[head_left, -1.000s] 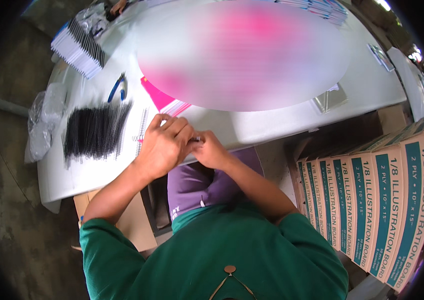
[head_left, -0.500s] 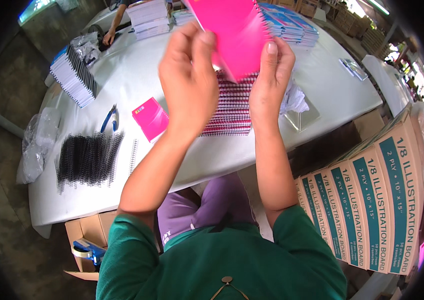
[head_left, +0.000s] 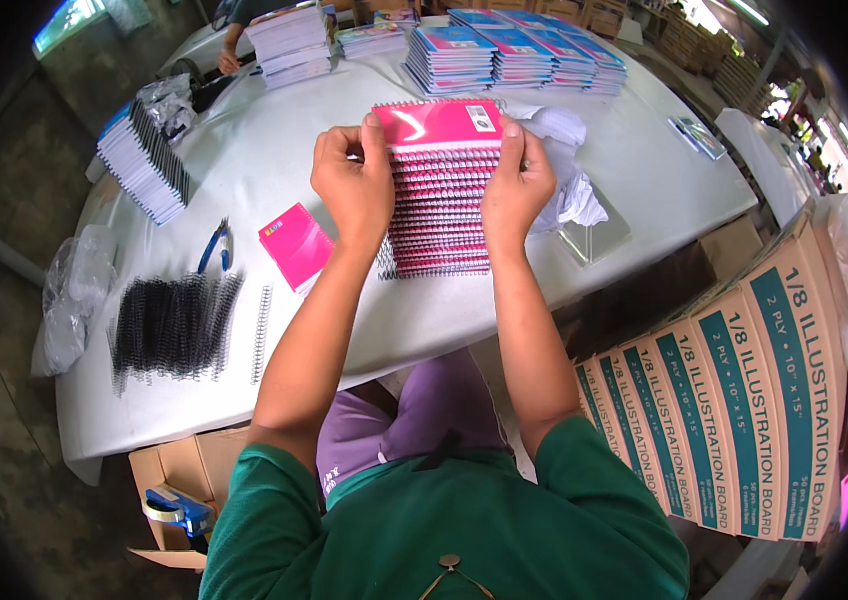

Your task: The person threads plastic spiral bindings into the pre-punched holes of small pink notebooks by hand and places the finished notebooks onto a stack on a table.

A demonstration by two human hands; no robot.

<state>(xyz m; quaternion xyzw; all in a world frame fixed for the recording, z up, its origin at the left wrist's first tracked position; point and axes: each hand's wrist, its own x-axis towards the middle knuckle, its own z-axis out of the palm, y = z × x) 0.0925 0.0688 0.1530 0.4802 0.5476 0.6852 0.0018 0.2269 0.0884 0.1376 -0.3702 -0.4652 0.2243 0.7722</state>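
A white table (head_left: pixel 274 150) is seen bearing a fanned stack of pink spiral notebooks (head_left: pixel 441 210) at its middle. The top pink notebook (head_left: pixel 436 124) is gripped at its left edge by the left hand (head_left: pixel 352 185) and at its right edge by the right hand (head_left: pixel 516 180), fingers curled around it. Black binding coils (head_left: pixel 172 320) and blue pliers (head_left: pixel 214 245) lie to the left

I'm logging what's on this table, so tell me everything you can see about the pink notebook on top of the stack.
The pink notebook has a glossy magenta cover with a small white label near one corner and a wire spiral along its far edge. It lies flat on top of a stepped stack of notebooks with pink edges and wire spirals, on the white table. The left hand grips its left edge and the right hand its right edge, fingers over the cover.
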